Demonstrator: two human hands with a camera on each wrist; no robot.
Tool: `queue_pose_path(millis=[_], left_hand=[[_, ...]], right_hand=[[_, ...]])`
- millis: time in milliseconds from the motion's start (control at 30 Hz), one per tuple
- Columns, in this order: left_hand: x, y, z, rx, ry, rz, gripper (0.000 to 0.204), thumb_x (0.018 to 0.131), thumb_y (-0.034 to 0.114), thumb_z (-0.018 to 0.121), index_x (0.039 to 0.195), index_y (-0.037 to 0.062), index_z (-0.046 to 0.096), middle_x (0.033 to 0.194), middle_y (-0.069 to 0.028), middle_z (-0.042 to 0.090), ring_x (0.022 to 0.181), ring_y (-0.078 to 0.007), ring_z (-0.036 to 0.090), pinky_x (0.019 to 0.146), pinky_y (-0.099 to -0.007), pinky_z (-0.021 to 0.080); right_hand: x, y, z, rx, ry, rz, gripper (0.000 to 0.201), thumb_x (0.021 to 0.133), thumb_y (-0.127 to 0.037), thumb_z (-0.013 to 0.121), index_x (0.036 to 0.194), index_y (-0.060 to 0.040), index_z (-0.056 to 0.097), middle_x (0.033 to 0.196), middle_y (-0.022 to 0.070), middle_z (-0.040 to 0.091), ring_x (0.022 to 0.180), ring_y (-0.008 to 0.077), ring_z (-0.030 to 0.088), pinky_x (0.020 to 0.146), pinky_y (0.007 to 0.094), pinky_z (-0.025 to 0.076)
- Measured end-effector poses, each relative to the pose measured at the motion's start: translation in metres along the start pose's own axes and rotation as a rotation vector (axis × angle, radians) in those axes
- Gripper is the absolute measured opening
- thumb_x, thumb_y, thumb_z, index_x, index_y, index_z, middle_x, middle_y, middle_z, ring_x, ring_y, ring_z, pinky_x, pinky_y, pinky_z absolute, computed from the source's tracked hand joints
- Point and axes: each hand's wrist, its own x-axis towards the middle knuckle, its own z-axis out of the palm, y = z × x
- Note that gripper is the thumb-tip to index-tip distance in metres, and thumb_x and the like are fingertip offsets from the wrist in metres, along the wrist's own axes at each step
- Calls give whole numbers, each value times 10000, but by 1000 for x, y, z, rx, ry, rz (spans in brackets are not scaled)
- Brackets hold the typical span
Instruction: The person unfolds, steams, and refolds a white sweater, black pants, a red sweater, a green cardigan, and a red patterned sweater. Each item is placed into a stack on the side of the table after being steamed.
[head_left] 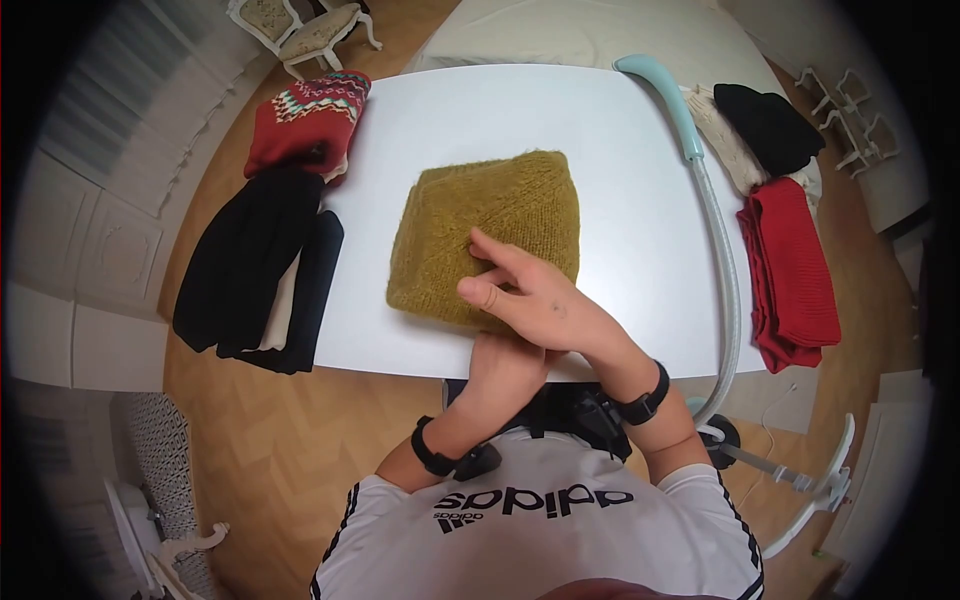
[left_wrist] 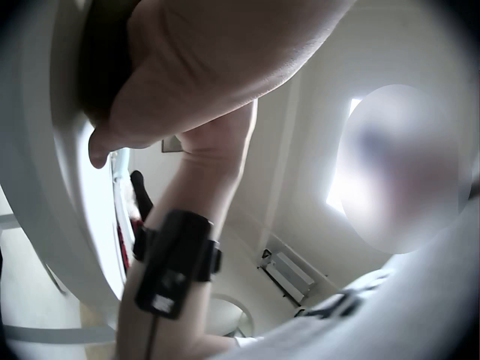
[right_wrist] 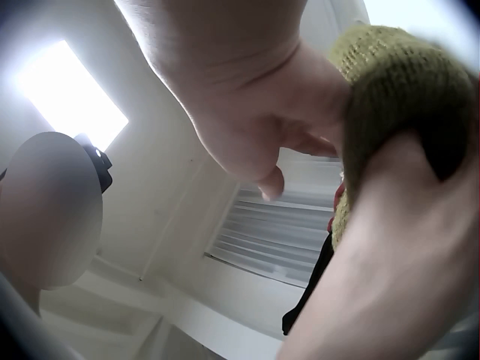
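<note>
A folded mustard-green knit garment [head_left: 480, 215], squarish and thick, lies at the middle of the white table. My right hand [head_left: 535, 300] is over its near part, fingers loosely extended and thumb apart, with nothing gripped. Crossing below it, my left hand [head_left: 500, 375] reaches under the garment's near edge, its fingers hidden. From the right wrist, the left arm [right_wrist: 390, 232] goes in beneath a rounded fold of the green knit [right_wrist: 405, 82]. In the left wrist view the left hand [left_wrist: 180, 82] fills the top, close to the dark underside of the knit.
The white table [head_left: 450, 110] has a red patterned sweater [head_left: 310, 125] and folded black clothes [head_left: 245, 265] on the left. On the right are a black garment [head_left: 768, 130], a red folded knit [head_left: 790, 275] and a steamer's pale-blue handle [head_left: 665, 95] with its hose [head_left: 722, 270].
</note>
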Motion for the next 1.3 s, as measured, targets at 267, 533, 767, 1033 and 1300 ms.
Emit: queue_pose_path(millis=[267,533,767,1033,1300], left_hand=[[-9,35,-94,-370,260,15,209,910,88,736,1093,-10,713,1130,-186,731,1107,-393,670,983,-494,494],[35,-72,-60,230,295,-144,508,1035,303,580,1447,6,552,1488,-260,527,1382,-427,488,1156,-499,364],[16,-79,-85,12,239,-519,726,982,351,691,1505,-71,419,1491,-290,498,1391,-397,485,1182,-450,346],[12,-40,-65,-841,376,-466,689,937,163,745,1495,-38,396,1402,-184,550,1264,-287,575,1094,-397,449],[99,65,-43,-992,337,89,810,901,83,755,1550,-17,281,1450,-195,473,1321,-283,516,1093,-408,446]], right_hand=[[11,-4,-15,-776,559,-468,492,895,-175,693,1375,-78,647,1380,150,634,1299,353,552,1137,504,372],[25,55,-25,-621,239,-453,396,950,-188,638,1312,-29,659,1427,214,583,1397,419,463,1204,524,311],[-31,60,-30,264,547,183,944,874,-363,807,1510,101,287,1469,323,453,1388,387,473,1195,432,354],[-43,53,-27,732,334,64,1022,831,-318,873,1523,108,254,1450,245,496,1364,301,497,1163,388,387],[-144,-23,-139,433,623,-317,825,831,-149,844,1496,42,395,1411,146,564,1288,221,550,1106,360,444]])
